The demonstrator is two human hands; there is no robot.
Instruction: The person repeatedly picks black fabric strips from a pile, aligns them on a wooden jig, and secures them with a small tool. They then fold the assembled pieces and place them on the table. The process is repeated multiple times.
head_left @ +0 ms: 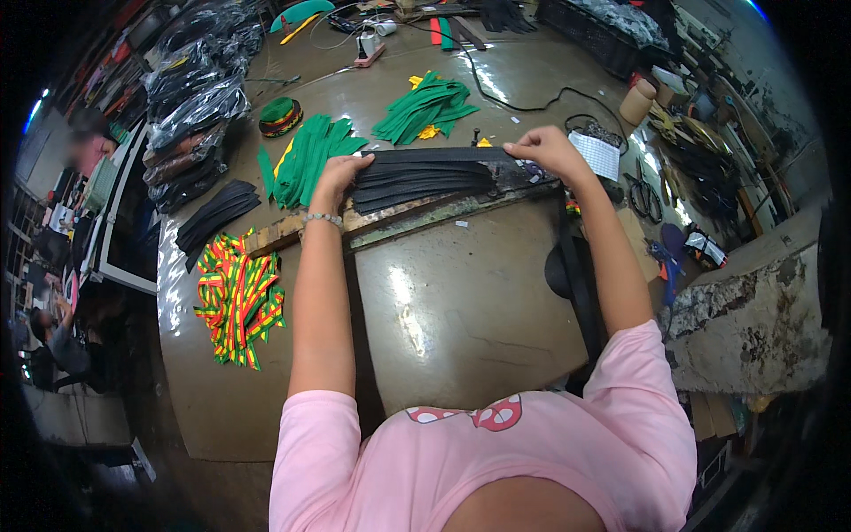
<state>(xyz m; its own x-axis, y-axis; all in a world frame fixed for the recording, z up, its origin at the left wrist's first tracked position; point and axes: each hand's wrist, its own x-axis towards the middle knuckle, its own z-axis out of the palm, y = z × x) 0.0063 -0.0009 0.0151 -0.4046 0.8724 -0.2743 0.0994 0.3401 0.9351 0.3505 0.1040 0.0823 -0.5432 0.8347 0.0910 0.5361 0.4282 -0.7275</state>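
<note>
No text is readable, only tiny marks on a white sheet (595,157)

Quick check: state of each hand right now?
Left hand: closed, holding the left end of a black strip.
Right hand: closed, pinching its right end.

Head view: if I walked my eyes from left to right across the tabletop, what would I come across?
Plastic-wrapped bundles, striped roll, the person's left hand, black strips, the person's right hand, scissors.
</note>
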